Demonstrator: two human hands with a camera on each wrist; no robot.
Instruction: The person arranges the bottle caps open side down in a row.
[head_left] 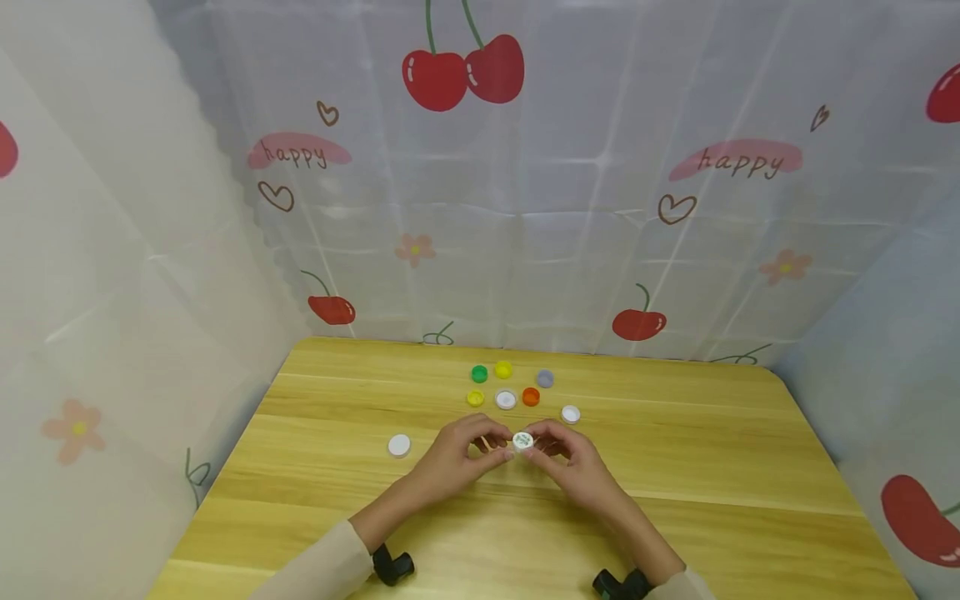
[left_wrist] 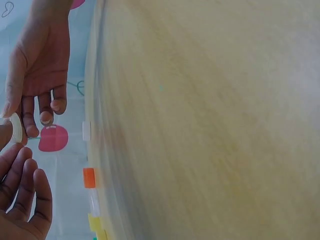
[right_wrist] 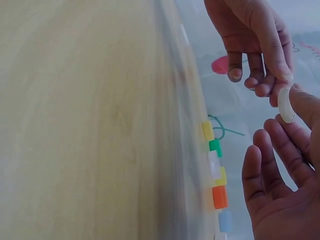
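Near the middle of the table, my two hands meet at a white bottle cap [head_left: 522, 442] with a green print on its top. My left hand [head_left: 467, 446] pinches its left side between thumb and fingertips. On the other side, my right hand [head_left: 573, 467] pinches the same cap with its thumb and index finger. Seen edge-on, the cap [right_wrist: 286, 105] stands between both thumbs in the right wrist view, clear of the table. In the left wrist view the left hand [left_wrist: 25, 200] is cut off by the frame edge, and its thumb covers part of the cap [left_wrist: 17, 128].
Beyond my hands lie several caps: green [head_left: 479, 374], yellow [head_left: 503, 369], another yellow [head_left: 476, 398], white [head_left: 506, 400], orange [head_left: 531, 397], greyish-blue [head_left: 545, 379] and white [head_left: 571, 414]. Another white cap [head_left: 399, 446] lies left of my left hand. A printed curtain [head_left: 480, 183] borders the wooden table [head_left: 735, 450].
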